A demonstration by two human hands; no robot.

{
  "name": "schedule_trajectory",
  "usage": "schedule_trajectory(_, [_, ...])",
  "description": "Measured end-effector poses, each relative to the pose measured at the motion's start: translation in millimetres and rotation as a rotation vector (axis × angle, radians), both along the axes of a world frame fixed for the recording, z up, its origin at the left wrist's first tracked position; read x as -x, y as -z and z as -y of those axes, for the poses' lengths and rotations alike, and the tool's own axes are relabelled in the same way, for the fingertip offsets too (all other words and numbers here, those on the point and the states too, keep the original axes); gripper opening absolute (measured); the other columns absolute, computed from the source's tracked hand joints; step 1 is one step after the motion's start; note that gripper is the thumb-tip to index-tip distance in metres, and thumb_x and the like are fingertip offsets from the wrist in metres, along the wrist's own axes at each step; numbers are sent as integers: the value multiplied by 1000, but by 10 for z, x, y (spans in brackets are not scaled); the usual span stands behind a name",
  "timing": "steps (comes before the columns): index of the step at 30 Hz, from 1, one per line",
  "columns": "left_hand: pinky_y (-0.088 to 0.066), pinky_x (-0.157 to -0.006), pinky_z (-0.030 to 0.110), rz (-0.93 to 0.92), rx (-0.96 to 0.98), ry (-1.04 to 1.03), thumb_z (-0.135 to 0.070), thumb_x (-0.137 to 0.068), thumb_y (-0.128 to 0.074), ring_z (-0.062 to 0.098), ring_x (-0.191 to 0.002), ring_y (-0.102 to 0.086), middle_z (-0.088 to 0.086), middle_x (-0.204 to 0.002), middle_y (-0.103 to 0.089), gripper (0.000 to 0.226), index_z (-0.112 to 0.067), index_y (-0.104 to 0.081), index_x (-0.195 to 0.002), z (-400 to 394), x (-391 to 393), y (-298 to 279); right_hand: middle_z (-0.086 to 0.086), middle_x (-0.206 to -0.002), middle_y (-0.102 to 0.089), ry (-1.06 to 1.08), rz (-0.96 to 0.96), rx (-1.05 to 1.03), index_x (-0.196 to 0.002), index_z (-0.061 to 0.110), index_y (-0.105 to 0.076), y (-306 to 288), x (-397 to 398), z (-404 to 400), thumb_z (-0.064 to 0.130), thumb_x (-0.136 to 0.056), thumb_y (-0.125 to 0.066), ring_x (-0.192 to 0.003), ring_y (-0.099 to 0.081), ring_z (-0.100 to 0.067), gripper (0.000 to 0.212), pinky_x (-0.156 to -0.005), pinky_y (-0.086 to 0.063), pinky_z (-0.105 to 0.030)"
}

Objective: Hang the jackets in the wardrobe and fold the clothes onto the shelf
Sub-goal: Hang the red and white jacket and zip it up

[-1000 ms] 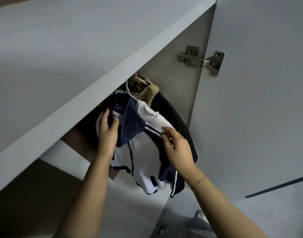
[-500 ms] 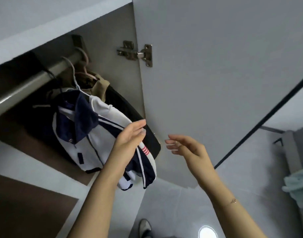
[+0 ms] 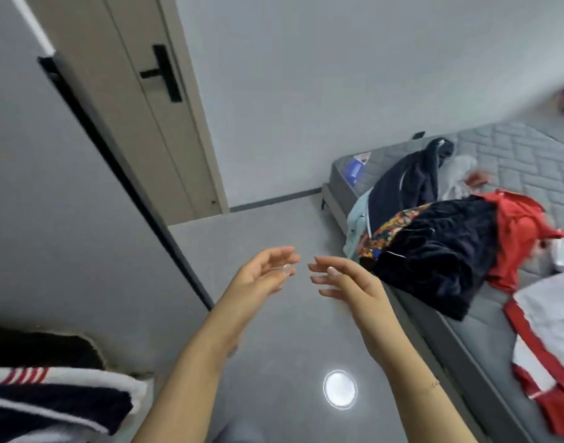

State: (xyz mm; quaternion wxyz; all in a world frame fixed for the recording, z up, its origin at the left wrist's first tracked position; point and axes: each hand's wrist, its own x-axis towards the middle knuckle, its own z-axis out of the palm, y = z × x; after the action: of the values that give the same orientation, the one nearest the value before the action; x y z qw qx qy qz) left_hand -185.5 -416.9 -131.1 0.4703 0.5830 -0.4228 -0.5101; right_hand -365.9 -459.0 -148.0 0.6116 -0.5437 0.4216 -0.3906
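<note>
My left hand [image 3: 264,275] and my right hand [image 3: 344,280] are held out in front of me above the floor, fingers loosely extended, holding nothing. A pile of clothes lies on the grey mattress [image 3: 514,155] at the right: a dark velvety garment [image 3: 434,251], a dark navy jacket [image 3: 411,177], a red garment [image 3: 514,231], a pale blue piece [image 3: 354,225] and a red and white jacket [image 3: 549,340]. At the bottom left hangs the sleeve of the white and navy jacket [image 3: 50,404] by the open wardrobe door [image 3: 66,203].
A beige room door [image 3: 140,116] with a black handle stands at the back left. Grey floor [image 3: 274,330] with a bright light reflection lies between the wardrobe and the bed. The mattress edge runs diagonally along the right.
Both hands let go of the white and navy jacket, which stays hung on the rail. My view swung right, from the wardrobe to the bed with the clothes pile.
</note>
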Motion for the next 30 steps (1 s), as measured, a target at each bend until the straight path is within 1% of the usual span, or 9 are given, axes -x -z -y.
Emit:
schedule_trajectory(2, [-46,-90,23,-9,-14,84,-15,-99,-54,1,-109,-64,-17,-114,-71,25,-28,-62,-119,284,411,31,-1,-108,-74,126,3,-14,-112,14,-70,24,476,127,9,-100,-50,-101,-69,-19,24,-86,-55,-30])
schedule_trajectory(4, [-46,-89,23,-16,-18,174,-14,-99,-54,1,-107,-65,-18,-112,-71,24,-29,-63,-116,568,819,67,-4,-109,-74,245,18,-33,-113,12,-70,55,923,248,9,-100,-50,-103,-68,-22,24,-88,-55,-32])
schedule_trajectory(8, [-46,-87,21,-50,-34,363,-14,-100,-52,3,-108,-65,-15,-114,-71,25,-28,-63,-117,1102,1548,170,-3,-107,-74,472,21,-63,-110,14,-72,146,1665,478,9,-100,-49,-100,-69,-20,25,-84,-55,-25])
schedule_trajectory(11, [-49,-89,22,-63,-61,488,-14,-101,-51,4,-108,-66,-14,-115,-71,26,-27,-63,-119,1518,2066,275,-2,-105,-75,606,6,-94,-106,17,-73,249,2156,682,11,-101,-50,-99,-70,-18,25,-86,-57,-28])
schedule_trajectory(14, [-49,-89,23,-79,-93,577,-12,-100,-52,5,-108,-66,-13,-114,-72,26,-26,-65,-118,1952,2558,393,0,-104,-75,722,-37,-104,-106,19,-73,354,2634,968,12,-101,-50,-96,-71,-18,24,-81,-58,-26])
schedule_trajectory(18, [-50,-95,29,-79,-205,676,-10,-99,-52,5,-108,-66,-12,-112,-73,27,-26,-68,-115,2727,3264,601,0,-104,-75,884,-58,-181,-106,18,-72,504,3319,1481,14,-101,-50,-97,-71,-20,23,-81,-54,-30])
schedule_trajectory(21, [-50,-96,29,-54,-285,762,-10,-100,-51,5,-108,-66,-14,-110,-73,26,-26,-68,-113,3234,3819,719,0,-103,-75,1002,-50,-222,-106,16,-72,612,3812,1796,14,-100,-51,-94,-71,-17,21,-78,-56,-28])
schedule_trajectory(26, [-48,-101,34,13,-356,887,-10,-98,-53,6,-104,-67,-12,-108,-74,25,-23,-67,-113,3861,4828,983,-3,-104,-75,1168,-51,-302,-106,15,-71,1030,4668,2092,10,-100,-51,-94,-70,-19,21,-82,-54,-32])
schedule_trajectory(30, [-47,-101,36,89,-402,928,-8,-96,-56,12,-110,-65,-9,-110,-73,23,-20,-67,-113,4155,5662,1457,-6,-104,-74,1243,-28,-379,-103,12,-70,1563,5398,2211,5,-99,-52,-84,-69,-9,20,-80,-53,-29])
